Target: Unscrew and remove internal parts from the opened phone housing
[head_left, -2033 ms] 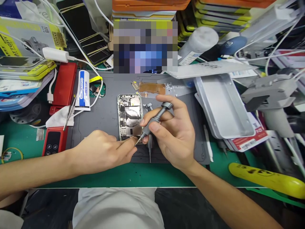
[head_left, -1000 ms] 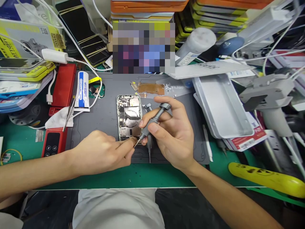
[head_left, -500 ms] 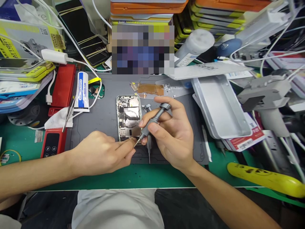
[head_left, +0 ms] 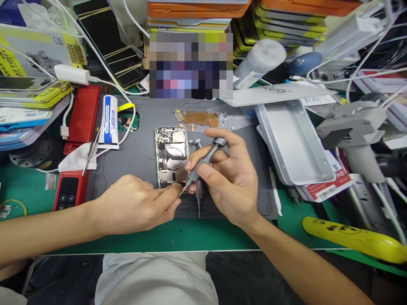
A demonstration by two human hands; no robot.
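Observation:
An opened phone [head_left: 173,144] lies on the grey mat, its circuit board and metal inner parts showing. My right hand [head_left: 233,186] holds a grey precision screwdriver [head_left: 195,173] aslant, its thin bit pointing down to the left at the phone's bottom edge. My left hand [head_left: 140,203] is closed, with thumb and fingers pressed together at that same edge, right by the bit. Whatever they pinch is hidden. A second screwdriver [head_left: 199,197] lies on the mat beside the phone, partly behind my right hand.
Beyond the phone lies an orange flex sheet [head_left: 201,119] on the mat [head_left: 127,165]. To the left are tweezers [head_left: 91,152], a white-blue tube [head_left: 110,123] and a red device [head_left: 70,188]. A grey tray [head_left: 299,144] and a yellow handle-like object [head_left: 349,239] lie to the right.
Almost nothing differs. Both hands, the phone and the screwdriver keep their places, with the screwdriver bit still at the phone's bottom edge.

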